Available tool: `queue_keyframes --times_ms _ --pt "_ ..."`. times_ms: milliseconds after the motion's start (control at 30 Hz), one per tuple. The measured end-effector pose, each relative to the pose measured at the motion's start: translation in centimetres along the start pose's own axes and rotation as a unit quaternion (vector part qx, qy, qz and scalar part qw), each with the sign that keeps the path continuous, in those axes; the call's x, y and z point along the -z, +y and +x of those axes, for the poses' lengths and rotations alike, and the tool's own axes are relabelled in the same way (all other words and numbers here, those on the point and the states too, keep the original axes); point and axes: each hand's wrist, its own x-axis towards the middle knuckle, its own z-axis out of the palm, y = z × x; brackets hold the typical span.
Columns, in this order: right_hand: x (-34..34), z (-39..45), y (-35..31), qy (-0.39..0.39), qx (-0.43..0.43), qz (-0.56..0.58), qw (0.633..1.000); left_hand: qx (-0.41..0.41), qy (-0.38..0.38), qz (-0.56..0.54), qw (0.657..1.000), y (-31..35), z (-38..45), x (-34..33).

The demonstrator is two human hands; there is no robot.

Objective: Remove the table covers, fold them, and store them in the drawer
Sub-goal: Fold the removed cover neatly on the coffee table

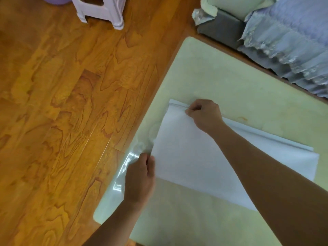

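A white table cover (188,157) lies folded into several layers on the pale green table (221,82). My right hand (205,114) pinches its far folded edge near the far left corner. My left hand (140,176) pinches the near left corner at the table's left edge. A clear plastic sheet (122,174) shines along that edge, just left of my left hand. No drawer is in view.
Wooden floor (62,103) spreads to the left of the table. A white plastic stool (103,11) stands at the top. A grey sofa (221,29) with a frilly bluish cover (287,41) runs along the table's far right side.
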Motion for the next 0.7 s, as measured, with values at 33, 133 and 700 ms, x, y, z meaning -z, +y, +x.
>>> queue_keyframes --times_ms 33,133,700 --pt "0.0 0.0 -0.1 0.005 -0.007 0.001 1.000 -0.003 0.006 -0.007 1.000 -0.1 0.0 0.0" --pt "-0.7 0.0 -0.1 0.031 -0.004 -0.018 0.999 0.012 0.015 -0.006 1.000 -0.3 0.0 -0.3" --pt "-0.7 0.7 -0.3 0.067 0.010 -0.040 0.997 0.091 -0.025 0.049 0.994 0.9 1.4 -0.1"
